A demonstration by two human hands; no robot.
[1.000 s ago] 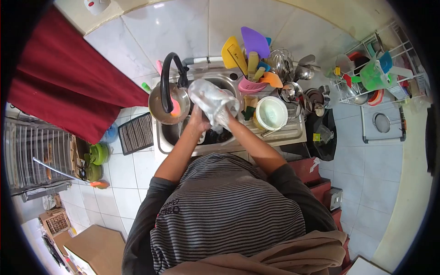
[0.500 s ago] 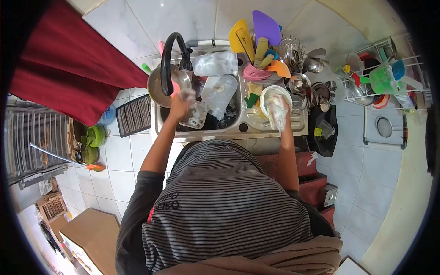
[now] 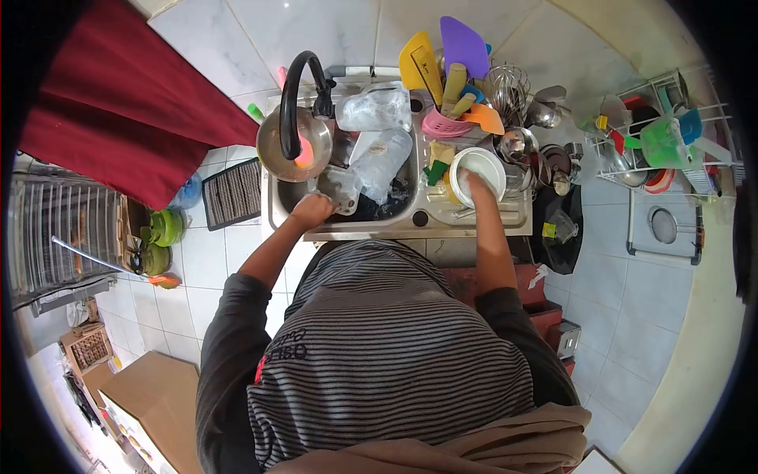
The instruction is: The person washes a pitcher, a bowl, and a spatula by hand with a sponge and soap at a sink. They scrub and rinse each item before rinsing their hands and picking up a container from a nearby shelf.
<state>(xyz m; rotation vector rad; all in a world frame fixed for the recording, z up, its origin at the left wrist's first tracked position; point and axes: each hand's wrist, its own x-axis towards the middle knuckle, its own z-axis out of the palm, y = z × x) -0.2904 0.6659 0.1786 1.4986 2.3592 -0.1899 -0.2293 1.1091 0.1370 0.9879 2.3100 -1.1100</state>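
My left hand [image 3: 313, 209] is closed at the front left of the sink basin [image 3: 276, 213], its fingers curled. What it grips, if anything, is hidden. Right beside it sits a soapy, translucent plastic container [image 3: 344, 188]. My right hand [image 3: 474, 183] reaches into a round white tub [image 3: 497, 167] on the drainboard, where whitish suds show; its fingers are out of sight. A green-and-yellow sponge [image 3: 436, 172] lies left of the tub. Cloudy plastic pitchers [image 3: 383, 162] rest in the basin. A metal bowl [image 3: 316, 150] stands under the black faucet [image 3: 290, 103].
Behind the tub, a pink basket [image 3: 442, 124] holds spatulas, including a purple one [image 3: 464, 49]. Whisks [image 3: 505, 88] and metal utensils crowd the right. A wire rack [image 3: 671, 126] with dishes hangs farther right. A red curtain [image 3: 134, 103] hangs at left.
My left hand has come down from beside the metal bowl to the basin's front left and closed. My right hand, which was visibly covered in suds, now reaches deeper into the white tub.
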